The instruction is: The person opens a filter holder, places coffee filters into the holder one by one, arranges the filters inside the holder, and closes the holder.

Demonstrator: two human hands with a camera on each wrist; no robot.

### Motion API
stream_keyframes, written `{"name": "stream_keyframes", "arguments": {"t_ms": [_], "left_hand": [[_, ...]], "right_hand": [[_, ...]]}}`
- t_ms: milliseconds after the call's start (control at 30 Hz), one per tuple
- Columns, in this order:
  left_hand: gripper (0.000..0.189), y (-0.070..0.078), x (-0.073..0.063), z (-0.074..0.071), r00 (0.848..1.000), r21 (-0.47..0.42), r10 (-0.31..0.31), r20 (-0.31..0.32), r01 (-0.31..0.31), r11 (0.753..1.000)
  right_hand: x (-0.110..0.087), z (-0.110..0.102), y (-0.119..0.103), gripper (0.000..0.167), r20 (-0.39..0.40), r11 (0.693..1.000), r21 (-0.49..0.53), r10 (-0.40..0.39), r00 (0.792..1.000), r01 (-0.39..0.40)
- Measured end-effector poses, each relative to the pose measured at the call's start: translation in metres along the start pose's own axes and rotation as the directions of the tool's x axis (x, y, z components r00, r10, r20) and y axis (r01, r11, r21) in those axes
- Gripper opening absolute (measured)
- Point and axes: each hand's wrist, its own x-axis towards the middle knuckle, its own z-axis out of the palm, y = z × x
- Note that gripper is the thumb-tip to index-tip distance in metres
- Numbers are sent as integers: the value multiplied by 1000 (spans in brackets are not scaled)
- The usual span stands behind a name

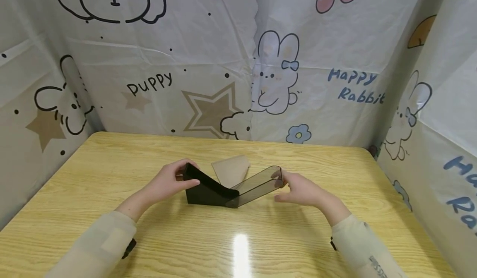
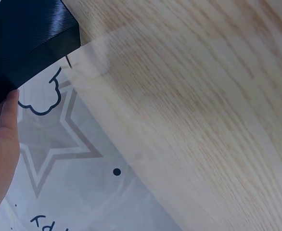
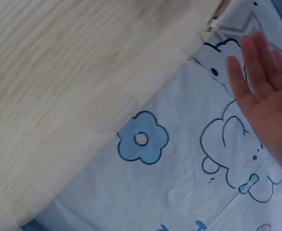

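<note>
A black box (image 1: 208,193) with slanted sides stands tilted on the wooden table, its smoky see-through lid (image 1: 257,189) swung out to the right. My left hand (image 1: 173,180) grips the box's raised left end, thumb on the near side and fingers behind. In the left wrist view, fingers lie against the dark ribbed box (image 2: 35,43). My right hand (image 1: 302,189) is at the lid's far right end, fingertips showing through the clear plastic and thumb held apart below. The right wrist view shows that hand (image 3: 271,91) with its fingers fairly straight.
Just behind the box lies a flat tan piece (image 1: 231,170), like cardboard. The wooden table (image 1: 130,154) ends at a printed cloth wall (image 1: 208,54), with more cloth at both sides. A bright light reflection shows on the near tabletop.
</note>
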Motion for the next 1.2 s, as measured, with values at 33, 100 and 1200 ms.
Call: {"name": "stream_keyframes", "arguments": {"t_ms": [33,100,1200], "left_hand": [[35,0,0,0,1000,-1,-2,-2,2,1000],[34,0,0,0,1000,-6,0,-2,0,1000],[34,0,0,-1,1000,6,-4,-2,4,1000]], "right_hand": [[1,2,2,49,10,999,-43,2,1000,-1],[5,6,5,49,9,992,-125,-4,1000,5],[47,33,4,16,-26,804,-532,-331,943,267]]}}
